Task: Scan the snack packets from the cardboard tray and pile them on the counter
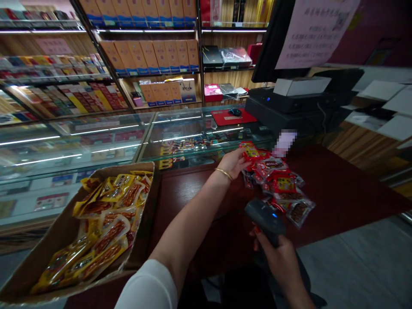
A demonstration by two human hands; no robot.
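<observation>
My left hand reaches across the dark red counter, its fingers closed on a red snack packet at the far edge of a heap. That heap of red and clear snack packets lies spread on the counter, some overlapping. In my right hand is a dark barcode scanner, with the fingers wrapped round its handle. A small blue light shows on the scanner, and its head points toward the packets. The scanner is close to the near side of the heap, apart from my left hand.
An open cardboard box of yellow snack packets stands at the left. Glass display cases run behind the counter. A monitor stands above a dark machine at the back right. A mouse rests on a red mat.
</observation>
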